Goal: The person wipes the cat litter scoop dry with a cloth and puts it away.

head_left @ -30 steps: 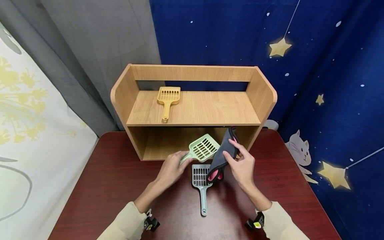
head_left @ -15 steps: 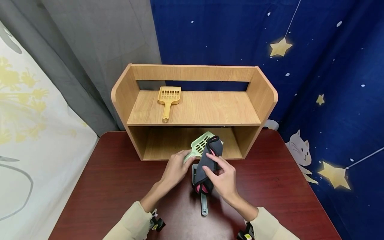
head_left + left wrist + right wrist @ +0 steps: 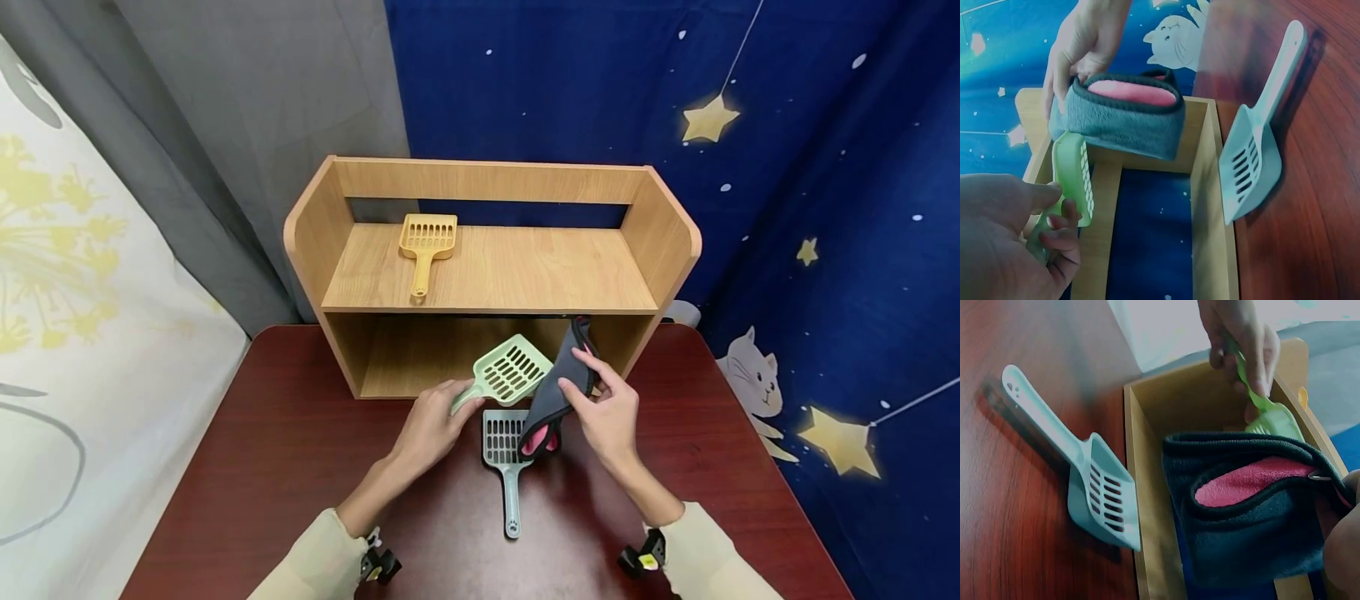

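My left hand (image 3: pixel 433 425) grips a light green litter scoop (image 3: pixel 512 371) by its handle, its slotted pan raised in front of the lower shelf. In my right hand (image 3: pixel 609 417) a folded cloth (image 3: pixel 553 392), dark grey outside and pink inside, is pinched between thumb and fingers. The cloth's near edge meets or overlaps the right side of the green pan; contact is hard to tell. Below them a grey-blue litter scoop (image 3: pixel 510 492) lies on the table, handle toward me, partly covered by the cloth in the head view. The right wrist view shows the cloth's pink fold (image 3: pixel 1254 481).
A wooden two-tier shelf (image 3: pixel 487 300) stands at the back of the dark red table (image 3: pixel 300 475). On its upper board, left of centre, lies a yellow litter scoop (image 3: pixel 424 250). Grey and blue star-patterned curtains (image 3: pixel 562 83) hang behind.
Half a second ago the cloth lay further left, over the green pan and the grey-blue scoop. My right hand has drawn it back right. My left hand keeps its grip on the green scoop.
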A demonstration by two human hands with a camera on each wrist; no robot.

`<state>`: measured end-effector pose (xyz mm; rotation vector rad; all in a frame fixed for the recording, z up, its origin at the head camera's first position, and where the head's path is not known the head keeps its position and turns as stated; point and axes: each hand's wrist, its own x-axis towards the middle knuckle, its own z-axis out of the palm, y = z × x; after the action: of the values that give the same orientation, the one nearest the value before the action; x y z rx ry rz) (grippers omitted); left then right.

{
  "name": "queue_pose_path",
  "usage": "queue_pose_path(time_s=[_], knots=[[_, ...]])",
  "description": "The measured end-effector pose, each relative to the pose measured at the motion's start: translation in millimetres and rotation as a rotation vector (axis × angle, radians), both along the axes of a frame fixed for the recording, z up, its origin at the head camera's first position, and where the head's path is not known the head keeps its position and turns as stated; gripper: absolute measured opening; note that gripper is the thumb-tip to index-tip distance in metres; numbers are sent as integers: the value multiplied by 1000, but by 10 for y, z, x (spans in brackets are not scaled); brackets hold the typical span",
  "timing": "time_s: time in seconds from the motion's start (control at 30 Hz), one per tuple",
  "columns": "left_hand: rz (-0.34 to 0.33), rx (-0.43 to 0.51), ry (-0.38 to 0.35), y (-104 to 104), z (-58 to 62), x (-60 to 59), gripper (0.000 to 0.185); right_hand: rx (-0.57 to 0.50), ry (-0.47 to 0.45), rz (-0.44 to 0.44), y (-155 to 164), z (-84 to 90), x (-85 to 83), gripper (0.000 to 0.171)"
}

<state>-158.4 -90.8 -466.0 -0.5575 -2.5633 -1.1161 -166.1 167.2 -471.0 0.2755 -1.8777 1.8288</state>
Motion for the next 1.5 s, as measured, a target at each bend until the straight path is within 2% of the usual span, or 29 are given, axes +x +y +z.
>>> queue_pose_path(time_s=[0.13, 0.33, 0.73, 0.93, 1.27, 1.4, 1.5], knots=[[7, -7, -9, -33, -48, -12, 32, -9, -21, 0, 123, -7, -6, 49], [56, 7, -27, -74, -185, -84, 34, 13, -36, -26, 239, -29, 32, 48], [190, 65, -60, -180, -625, -356, 39, 38, -55, -26, 347, -78, 89, 46], [228, 86, -134, -224, -791, -483, 42, 39, -38, -40, 365, -92, 92, 47], [257, 134, -239, -201, -951, -789, 43, 25, -34, -53, 373, -103, 93, 47], [295, 125, -263, -177, -991, -877, 43, 20, -35, -52, 367, -102, 105, 47], [307, 135, -253, -146, -1027, -940, 44, 22, -38, -59, 368, -116, 108, 47]])
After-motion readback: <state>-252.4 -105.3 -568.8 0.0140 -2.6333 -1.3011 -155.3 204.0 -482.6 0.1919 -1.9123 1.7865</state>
